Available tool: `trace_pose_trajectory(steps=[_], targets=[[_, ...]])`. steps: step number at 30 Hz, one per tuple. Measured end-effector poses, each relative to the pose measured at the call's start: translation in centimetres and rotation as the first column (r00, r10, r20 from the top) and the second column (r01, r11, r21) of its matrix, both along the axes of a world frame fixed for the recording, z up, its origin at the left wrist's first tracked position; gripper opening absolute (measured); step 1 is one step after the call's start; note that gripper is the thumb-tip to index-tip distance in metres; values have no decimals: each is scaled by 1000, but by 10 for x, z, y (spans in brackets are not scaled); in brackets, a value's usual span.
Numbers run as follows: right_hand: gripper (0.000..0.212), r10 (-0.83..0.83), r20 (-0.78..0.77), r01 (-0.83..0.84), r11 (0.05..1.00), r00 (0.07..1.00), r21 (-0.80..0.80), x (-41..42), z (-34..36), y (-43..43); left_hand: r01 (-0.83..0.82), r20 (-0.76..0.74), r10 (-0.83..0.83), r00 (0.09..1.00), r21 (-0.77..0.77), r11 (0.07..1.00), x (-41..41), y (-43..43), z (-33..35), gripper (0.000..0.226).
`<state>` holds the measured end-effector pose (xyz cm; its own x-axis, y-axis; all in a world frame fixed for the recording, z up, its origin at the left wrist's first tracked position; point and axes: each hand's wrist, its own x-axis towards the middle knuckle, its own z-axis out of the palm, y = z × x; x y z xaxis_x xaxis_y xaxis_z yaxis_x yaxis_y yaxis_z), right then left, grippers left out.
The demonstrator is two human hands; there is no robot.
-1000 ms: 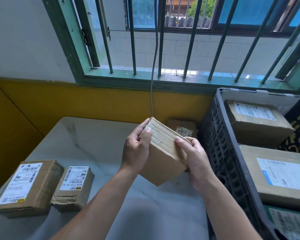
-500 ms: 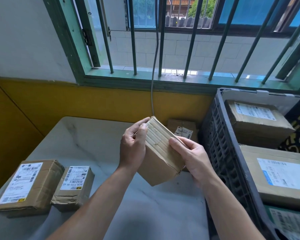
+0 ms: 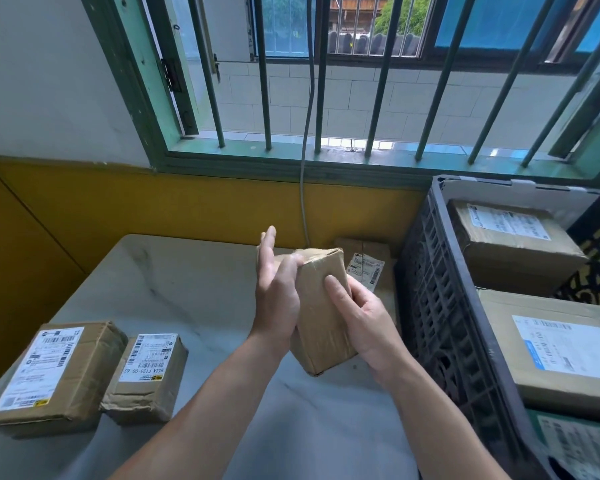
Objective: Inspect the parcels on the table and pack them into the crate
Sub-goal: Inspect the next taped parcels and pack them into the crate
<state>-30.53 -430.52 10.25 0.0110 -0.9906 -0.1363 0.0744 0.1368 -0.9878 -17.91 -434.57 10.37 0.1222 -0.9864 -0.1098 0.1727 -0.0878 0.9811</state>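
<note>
On the far left of the marble table (image 3: 194,292) lay a large labelled parcel (image 3: 54,372), and just beside it a smaller labelled parcel (image 3: 146,375), both waiting. At centre, above the table, I held a plain brown parcel (image 3: 321,313) nearly upright. My left hand (image 3: 278,299) lay flat against its left face, fingers stretched; my right hand (image 3: 364,323) gripped its right side, thumb across the front. To check it well, I judged I should turn it slowly, keeping one hand firm. Behind my right hand, another parcel (image 3: 364,261) sat by the yellow wall. At right stood the dark crate (image 3: 440,306), already holding several boxes, so free space looked tight.
</note>
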Motion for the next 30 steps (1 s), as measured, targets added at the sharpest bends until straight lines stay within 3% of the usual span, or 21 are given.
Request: trace_pose_trajectory(steps=[4, 7, 10, 14, 18, 23, 30], targets=[[55, 55, 161, -70, 994, 985, 87, 2, 3, -3, 97, 82, -87, 993, -122, 988, -4, 6, 0, 59], [50, 8, 199, -27, 995, 980, 92, 3, 3, -5, 142, 93, -128, 987, -154, 978, -4, 8, -1, 63], [32, -34, 191, 18, 996, 981, 83, 3, -1, -4, 178, -3, -179, 984, -101, 979, -4, 8, 3, 77], [48, -68, 164, 54, 995, 984, 87, 1, -5, -2, 174, -206, -170, 964, 3, 985, -3, 5, 5, 78], [48, -12, 212, -6, 996, 977, 87, -2, -5, -2, 218, -170, -209, 963, 37, 975, 1, 6, 5, 56], [37, 56, 308, -87, 992, 950, 88, -5, 2, -3, 278, -192, -276, 942, -16, 960, 3, 8, 2, 74], [44, 75, 328, -112, 989, 942, 95, -8, 4, -5, 226, -247, -216, 945, 13, 974, 0, 6, 3, 66]])
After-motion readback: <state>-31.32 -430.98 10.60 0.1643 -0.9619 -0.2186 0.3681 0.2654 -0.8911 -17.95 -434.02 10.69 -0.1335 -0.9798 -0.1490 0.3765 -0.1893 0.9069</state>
